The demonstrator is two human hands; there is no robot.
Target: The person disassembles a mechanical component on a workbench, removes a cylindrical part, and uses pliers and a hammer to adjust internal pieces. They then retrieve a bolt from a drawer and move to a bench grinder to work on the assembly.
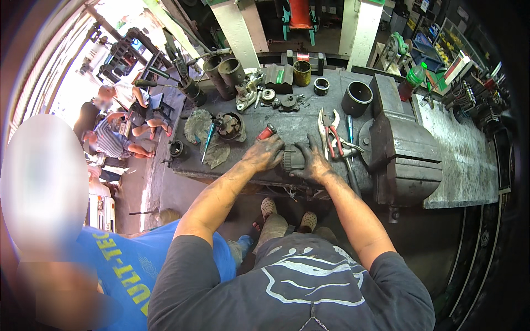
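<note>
A grey ribbed metal cylinder (293, 160) lies at the bench's near edge, between my two blackened hands. My left hand (265, 153) is curled against its left side, fingertips hidden in part. From the right, my right hand (312, 163) grips it, thumb on the near side and fingers on the far side. A red handle (267, 131) shows just beyond my left hand; whether it touches the fingers I cannot tell. Right of my right hand lie red-handled pliers (333, 137), locking pliers (350, 148) and a blue-handled screwdriver (349, 126).
A large bench vise (406, 157) stands at the right. Metal sleeves (358, 98), a yellowish can (302, 73) and greasy parts (229, 126) occupy the dark bench (254, 117). A green-capped bottle (413, 81) stands behind the vise. A person in a blue shirt (138, 270) is close on my left.
</note>
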